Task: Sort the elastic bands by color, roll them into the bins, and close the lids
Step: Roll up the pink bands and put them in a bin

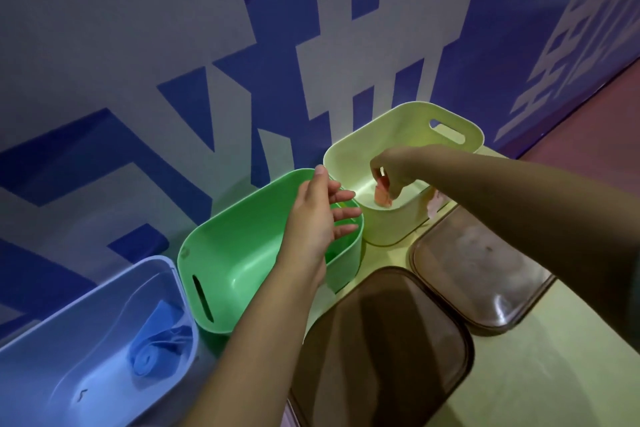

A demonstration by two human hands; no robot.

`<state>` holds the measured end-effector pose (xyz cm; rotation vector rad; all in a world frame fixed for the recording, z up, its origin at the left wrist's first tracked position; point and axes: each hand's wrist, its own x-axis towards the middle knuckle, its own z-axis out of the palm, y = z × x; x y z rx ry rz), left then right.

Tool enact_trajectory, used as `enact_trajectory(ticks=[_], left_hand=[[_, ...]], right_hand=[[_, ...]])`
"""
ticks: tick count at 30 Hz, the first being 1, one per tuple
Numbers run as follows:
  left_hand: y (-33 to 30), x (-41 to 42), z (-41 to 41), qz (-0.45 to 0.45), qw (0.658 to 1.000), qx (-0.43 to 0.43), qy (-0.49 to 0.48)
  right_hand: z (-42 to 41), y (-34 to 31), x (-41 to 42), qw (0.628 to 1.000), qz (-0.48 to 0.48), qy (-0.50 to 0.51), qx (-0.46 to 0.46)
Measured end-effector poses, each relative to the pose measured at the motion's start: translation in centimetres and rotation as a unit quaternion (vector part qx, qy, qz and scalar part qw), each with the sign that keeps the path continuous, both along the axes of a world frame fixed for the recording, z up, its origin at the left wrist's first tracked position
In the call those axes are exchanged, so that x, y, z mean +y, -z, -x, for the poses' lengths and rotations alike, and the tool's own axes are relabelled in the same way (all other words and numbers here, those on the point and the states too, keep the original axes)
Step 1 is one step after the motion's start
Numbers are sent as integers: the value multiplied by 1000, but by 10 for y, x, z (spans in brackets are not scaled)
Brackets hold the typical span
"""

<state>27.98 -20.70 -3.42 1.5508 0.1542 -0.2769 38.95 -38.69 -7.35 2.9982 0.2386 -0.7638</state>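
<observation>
At the far left a pale blue plastic bin (86,350) stands open on the yellow-green worktop (554,374), with a rolled blue elastic band (152,355) lying inside against its right wall. Just beside it stands a green plastic bin (242,253), also open. The left hand (317,215) hovers over the green bin's right end, its fingers (341,210) straight and spread apart, holding nothing. Next comes a pale yellow plastic bin (391,225) with a slot handle, set against the blue-and-white patterned wall (173,45). The right hand (391,172) reaches down into it, fingers curled and pinching a rolled pink elastic band (382,196) near the bin's floor. In front of the bins two brown translucent lids (381,350) lie flat on the worktop, the nearer one dark (381,350), the farther one lighter (481,274).
</observation>
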Motion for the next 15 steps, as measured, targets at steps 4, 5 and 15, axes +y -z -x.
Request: enact_trajectory(ticks=[4, 5, 15], left_hand=[[2, 4, -3, 2, 1000, 3, -7], [2, 6, -3, 3, 1000, 5, -8], [-16, 16, 13, 21, 999, 7, -37]], right_hand=[[-2, 10, 3, 1000, -2, -4, 24], [-3, 11, 2, 1000, -6, 0, 28], [24, -43, 8, 992, -104, 48, -56]])
